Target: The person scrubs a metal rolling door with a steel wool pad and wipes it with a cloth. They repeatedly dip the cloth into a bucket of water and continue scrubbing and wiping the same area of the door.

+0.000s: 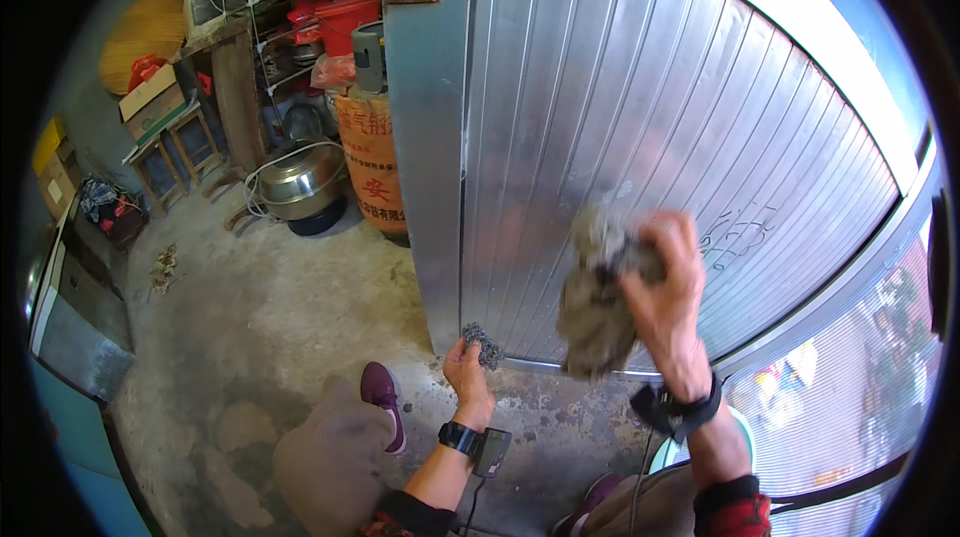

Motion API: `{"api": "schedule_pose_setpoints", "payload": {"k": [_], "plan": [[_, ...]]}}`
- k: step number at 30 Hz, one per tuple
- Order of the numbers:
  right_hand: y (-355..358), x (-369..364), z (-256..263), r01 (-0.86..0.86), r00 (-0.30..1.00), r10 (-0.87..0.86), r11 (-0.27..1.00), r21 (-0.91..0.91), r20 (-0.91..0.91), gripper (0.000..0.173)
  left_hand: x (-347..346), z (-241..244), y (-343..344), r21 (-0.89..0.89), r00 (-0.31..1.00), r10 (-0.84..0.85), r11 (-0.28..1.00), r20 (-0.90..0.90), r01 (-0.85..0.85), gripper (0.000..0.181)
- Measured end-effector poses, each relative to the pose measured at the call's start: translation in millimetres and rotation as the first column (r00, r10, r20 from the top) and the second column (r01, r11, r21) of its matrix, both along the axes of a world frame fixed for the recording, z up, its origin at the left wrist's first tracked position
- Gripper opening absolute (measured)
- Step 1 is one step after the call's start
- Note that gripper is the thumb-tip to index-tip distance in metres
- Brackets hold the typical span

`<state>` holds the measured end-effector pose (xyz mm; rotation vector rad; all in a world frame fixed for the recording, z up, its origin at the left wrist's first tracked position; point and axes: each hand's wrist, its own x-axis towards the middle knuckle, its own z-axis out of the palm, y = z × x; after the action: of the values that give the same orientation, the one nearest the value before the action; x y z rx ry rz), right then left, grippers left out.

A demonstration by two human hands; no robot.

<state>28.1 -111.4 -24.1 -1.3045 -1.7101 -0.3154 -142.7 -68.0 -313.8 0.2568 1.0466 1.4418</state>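
Note:
Pinched in the fingers of my left hand (468, 370) is a grey steel wool scourer (484, 348), close to the lower edge of a ribbed metal door panel (570, 124). My right hand (671, 278) grips a bunched, dirty grey-brown cloth (600, 312), which hangs down in front of the panel and is blurred. Whether the cloth touches the metal, I cannot tell. Dark handwritten marks (739, 233) show on the panel to the right of my right hand.
Behind the door's edge stand an orange gas cylinder (371, 162) and a metal pot (300, 175) on the concrete floor (300, 289). A pale green basin (742, 424) is partly hidden by my right forearm. Further left are a wooden stool (176, 135) and a cardboard box (152, 103).

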Motion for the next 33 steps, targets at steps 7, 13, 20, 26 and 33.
{"api": "schedule_pose_setpoints", "payload": {"k": [7, 13, 20, 26, 33], "plan": [[101.5, -46.8, 24.8, -0.048, 0.854, -0.240, 0.847, 0.529, 0.462, 0.066, -10.7, 16.7, 3.7, -0.051, 0.998, 0.052, 0.997, 0.028, -0.050, 0.040], [104.3, -43.4, -102.8, -0.159, 0.751, -0.059, 0.950, 0.267, 0.658, 0.063, -15.1, 14.8, 6.3, -0.107, 0.996, 0.088, 0.990, 0.014, -0.086, 0.040], [99.8, -28.2, -178.7, -0.212, 0.640, 0.118, 0.977, 0.027, 0.759, 0.058, -17.3, -1.7, 3.5, -0.184, 0.998, 0.052, 0.981, -0.025, -0.055, 0.035], [93.0, -27.2, -202.9, -0.264, 0.495, 0.369, 0.926, -0.268, 0.787, 0.041, -19.3, -34.6, -4.3, -0.331, 0.996, 0.046, 0.943, 0.071, -0.020, 0.025], [51.3, -26.1, -212.6, -0.137, 0.847, 0.425, 0.755, -0.641, 0.319, 0.046, -26.4, -73.2, -1.3, -0.437, 0.947, 0.153, 0.899, 0.283, -0.015, 0.020]]}}
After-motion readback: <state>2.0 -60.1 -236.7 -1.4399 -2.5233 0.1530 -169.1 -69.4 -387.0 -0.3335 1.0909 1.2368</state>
